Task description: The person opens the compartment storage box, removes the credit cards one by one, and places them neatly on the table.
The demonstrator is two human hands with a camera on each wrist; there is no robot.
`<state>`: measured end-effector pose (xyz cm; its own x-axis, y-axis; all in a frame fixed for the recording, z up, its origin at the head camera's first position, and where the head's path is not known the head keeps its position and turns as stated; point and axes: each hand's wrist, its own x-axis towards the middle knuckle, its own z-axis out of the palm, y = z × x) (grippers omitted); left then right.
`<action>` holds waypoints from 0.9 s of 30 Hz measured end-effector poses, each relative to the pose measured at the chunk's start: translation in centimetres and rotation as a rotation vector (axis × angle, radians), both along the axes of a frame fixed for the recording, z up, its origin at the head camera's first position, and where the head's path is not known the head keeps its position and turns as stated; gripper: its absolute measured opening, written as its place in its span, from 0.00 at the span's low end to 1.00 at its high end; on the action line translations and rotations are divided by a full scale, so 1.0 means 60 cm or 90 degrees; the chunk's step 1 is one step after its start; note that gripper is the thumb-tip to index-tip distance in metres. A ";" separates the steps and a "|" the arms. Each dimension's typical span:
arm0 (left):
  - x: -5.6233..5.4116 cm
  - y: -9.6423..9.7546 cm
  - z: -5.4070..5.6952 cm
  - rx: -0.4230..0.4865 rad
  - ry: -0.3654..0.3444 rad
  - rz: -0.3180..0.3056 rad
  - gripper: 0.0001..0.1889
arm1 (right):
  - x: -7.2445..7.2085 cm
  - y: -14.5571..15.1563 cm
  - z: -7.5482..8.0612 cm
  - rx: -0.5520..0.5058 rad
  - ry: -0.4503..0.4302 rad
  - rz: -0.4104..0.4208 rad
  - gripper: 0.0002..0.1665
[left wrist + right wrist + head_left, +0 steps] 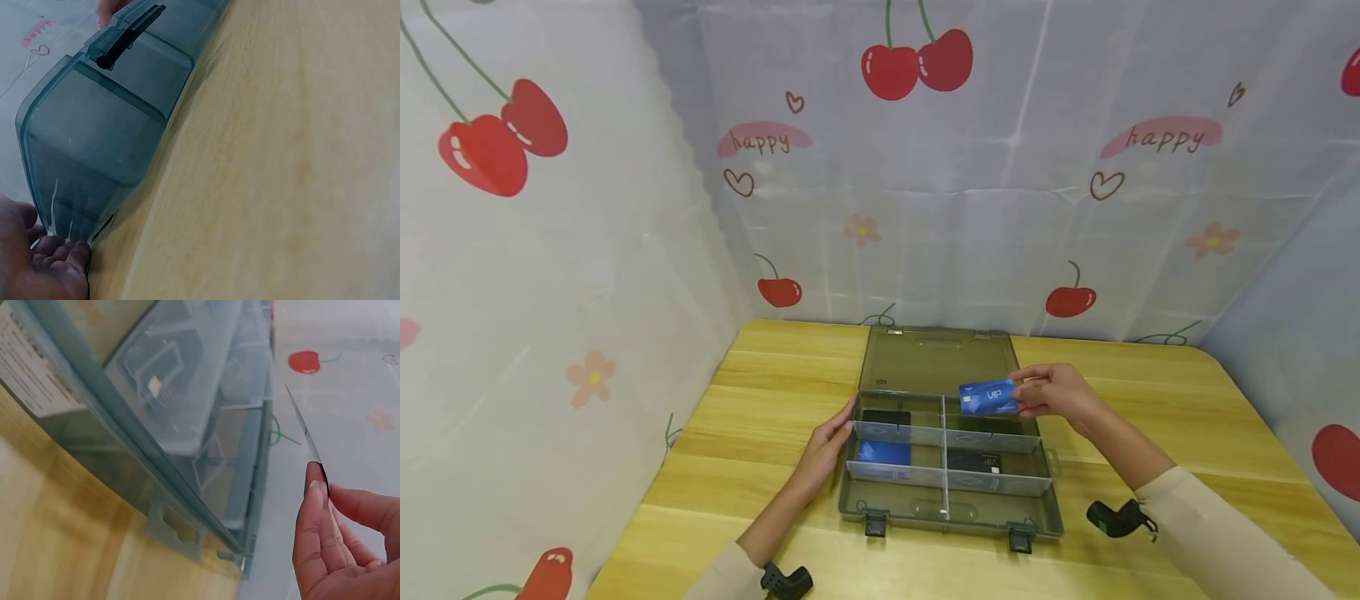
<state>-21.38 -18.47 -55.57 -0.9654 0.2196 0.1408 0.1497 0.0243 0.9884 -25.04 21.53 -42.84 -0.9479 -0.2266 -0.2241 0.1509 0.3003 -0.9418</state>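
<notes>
A blue VIP card (987, 398) is pinched at its right edge between the thumb and fingers of my right hand (1058, 393); it appears edge-on in the right wrist view. It is above the back right compartment of a clear grey-green plastic box (955, 527), whose lid (936, 360) lies back. My left hand (822, 454) rests against the box's left side, fingers touching the outer wall. A second blue card (883, 454) lies in the middle left compartment, a black VIP card (973, 461) in the middle right. Something flat and black (886, 417) lies at back left.
The box stands on a wooden table (760, 400) near the back, close to a cherry-patterned curtain (940, 208). Clear dividers (898, 432) split it into several compartments. Two black latches (876, 523) stick out at its front edge. Each wrist carries a small black camera (1116, 518).
</notes>
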 end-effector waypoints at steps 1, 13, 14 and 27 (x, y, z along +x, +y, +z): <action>0.000 0.000 0.000 0.000 -0.001 0.001 0.25 | -0.001 0.003 0.002 -0.003 -0.002 -0.006 0.28; -0.002 -0.002 0.000 0.006 -0.002 -0.002 0.25 | -0.018 0.053 0.003 -0.020 0.001 -0.032 0.31; -0.001 -0.001 0.000 0.006 -0.008 0.000 0.25 | -0.018 0.056 0.001 -0.019 0.004 -0.032 0.32; -0.001 -0.002 -0.001 0.001 0.012 -0.001 0.25 | -0.023 0.103 -0.006 -0.025 0.020 -0.059 0.33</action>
<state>-21.44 -18.61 -55.65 -0.9620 0.2216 0.1598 0.1689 0.0226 0.9854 -26.45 27.72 -43.17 -0.9715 -0.1460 -0.1868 0.1466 0.2488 -0.9574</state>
